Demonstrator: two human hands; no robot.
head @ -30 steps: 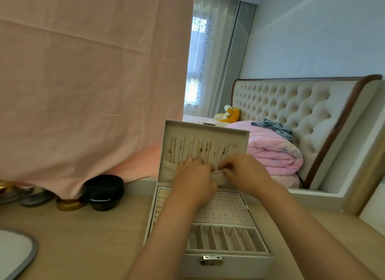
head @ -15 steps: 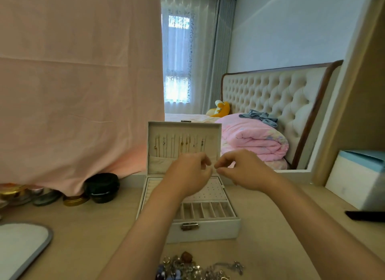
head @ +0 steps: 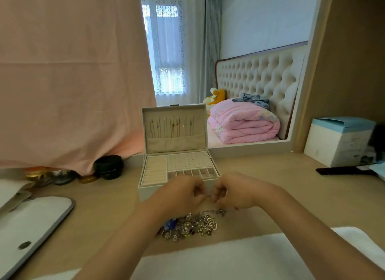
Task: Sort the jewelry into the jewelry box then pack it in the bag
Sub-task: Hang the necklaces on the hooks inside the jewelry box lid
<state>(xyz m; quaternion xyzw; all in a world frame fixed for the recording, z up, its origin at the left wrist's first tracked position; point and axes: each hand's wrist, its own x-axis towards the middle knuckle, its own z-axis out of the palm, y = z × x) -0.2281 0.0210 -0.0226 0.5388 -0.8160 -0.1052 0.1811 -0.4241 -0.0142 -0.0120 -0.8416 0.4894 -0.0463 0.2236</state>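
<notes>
**Q:** Where is the jewelry box (head: 153,193), and how does it stand?
**A:** Centre of the frame, on the worktop (head: 104,213). The lid (head: 174,129) is raised upright, with thin chains hanging in a row on its inner face. The tray below shows ring rolls at left, a dotted panel at upper right and a row of small compartments along the front.

**Q:** And the loose jewelry (head: 189,224)?
**A:** A tangled heap on the worktop at lower centre, just in front of the box and apart from it.

**Q:** What of the hands?
**A:** The left hand (head: 183,193) and right hand (head: 235,193) are close together before the box's front wall, above the far edge of the heap. The fingers of both curl inward. Motion blur hides whether either pinches a piece.

**Q:** What else is there?
**A:** A pink cloth (head: 73,81) fills the upper left, with a black round case (head: 108,167) at its hem. A white flat piece with a grey edge (head: 37,221) lies at lower left. A white and blue carton (head: 337,142) stands at right, with a dark flat item (head: 343,171) just in front of it. A white cloth (head: 229,259) spans the bottom edge.
</notes>
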